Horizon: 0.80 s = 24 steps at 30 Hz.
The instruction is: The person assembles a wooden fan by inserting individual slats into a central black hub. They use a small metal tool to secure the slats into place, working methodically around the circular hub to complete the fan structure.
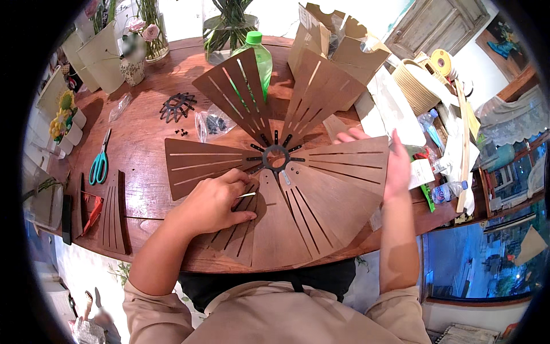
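Brown fan-shaped slotted panels radiate around a black spoked ring (275, 158) at the table's middle. My left hand (220, 198) is closed over the lower-left panels, with a thin pale rod (247, 195) sticking out between its fingers; the rod's other end is hidden. My right hand (396, 172) grips the outer end of the right-hand slotted panel (349, 165), some fingers showing behind its upper edge. Two more panels, the upper-left panel (235, 94) and the upper-right panel (321, 92), point away from me. Several panels overlap on the near side.
Teal-handled scissors (99, 166), a loose slotted panel (113, 221) and a red-handled tool (93, 212) lie at left. Beyond the ring are another black spoked piece (178, 107), a bag of small black parts (215, 124), a green-capped bottle (261, 60) and a cardboard box (344, 51).
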Available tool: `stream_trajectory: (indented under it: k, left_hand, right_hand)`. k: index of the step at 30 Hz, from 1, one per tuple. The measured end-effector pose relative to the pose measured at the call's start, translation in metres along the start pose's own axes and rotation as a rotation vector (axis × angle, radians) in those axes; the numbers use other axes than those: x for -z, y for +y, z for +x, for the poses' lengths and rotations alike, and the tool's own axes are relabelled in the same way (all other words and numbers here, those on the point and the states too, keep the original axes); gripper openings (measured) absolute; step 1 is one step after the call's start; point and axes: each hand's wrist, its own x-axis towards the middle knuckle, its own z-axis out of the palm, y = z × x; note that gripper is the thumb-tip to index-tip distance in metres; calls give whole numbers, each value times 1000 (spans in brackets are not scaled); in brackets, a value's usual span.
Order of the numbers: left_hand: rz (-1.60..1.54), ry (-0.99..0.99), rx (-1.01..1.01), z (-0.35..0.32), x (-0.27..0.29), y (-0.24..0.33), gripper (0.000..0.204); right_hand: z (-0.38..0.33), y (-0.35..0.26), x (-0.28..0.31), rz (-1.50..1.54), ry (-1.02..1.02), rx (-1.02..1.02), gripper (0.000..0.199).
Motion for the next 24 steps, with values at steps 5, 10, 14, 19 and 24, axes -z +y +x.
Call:
stream_trajectory:
  k: [5, 10, 14, 19, 24]
  left_hand:
    - [-12, 0, -3, -3, -2, -8, 49]
    - [-36, -3, 21, -5, -1, -8, 46]
    - [-7, 39, -24, -2, -4, -2, 36]
    - [74, -124, -229, -14, 1, 32, 48]
    - [109, -267, -331, -18, -19, 41, 54]
  right_hand:
    - [63, 58, 16, 128, -302, -273, 92]
    - [92, 88, 13, 103, -333, -463, 91]
    - [95, 94, 30, 181, -469, -456, 64]
    - [94, 91, 39, 146, -532, -451, 62]
    - [83, 82, 19, 50, -308, -459, 54]
